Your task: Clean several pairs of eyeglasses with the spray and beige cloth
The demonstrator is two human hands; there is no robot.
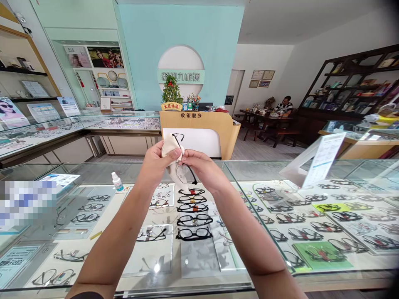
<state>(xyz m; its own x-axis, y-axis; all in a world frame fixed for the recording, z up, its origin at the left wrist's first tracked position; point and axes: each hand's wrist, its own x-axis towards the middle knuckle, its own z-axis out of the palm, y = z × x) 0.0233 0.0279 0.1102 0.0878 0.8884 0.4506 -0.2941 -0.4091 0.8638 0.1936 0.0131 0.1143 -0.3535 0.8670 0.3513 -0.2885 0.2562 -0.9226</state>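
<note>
Above the glass worktop [187, 285], holding eyeglasses [186, 173] aloft between a left grip [160, 160] closed on cream cloth [169, 144] and a right grip [202, 167] pinching them directly, perhaps risking a bend or drop through uneven twisting.

Beyond the far edge of the glass counter [262, 163], a grey plank floor [252, 147] runs to a pale wooden cash desk [231, 137]. Behind the desk rises a turquoise wall [140, 45] with a round white panel [181, 56]. Past the counter's far left corner, an L-shaped display case [124, 145] fronts a shelved alcove [87, 81]. Beyond the far right edge, a dark table [264, 117] and tall dark shelves [339, 79] stand before white walls [274, 58], near what may be a doorway [235, 89]. Bright reflections [156, 268] show toward the counter's near edge.
</note>
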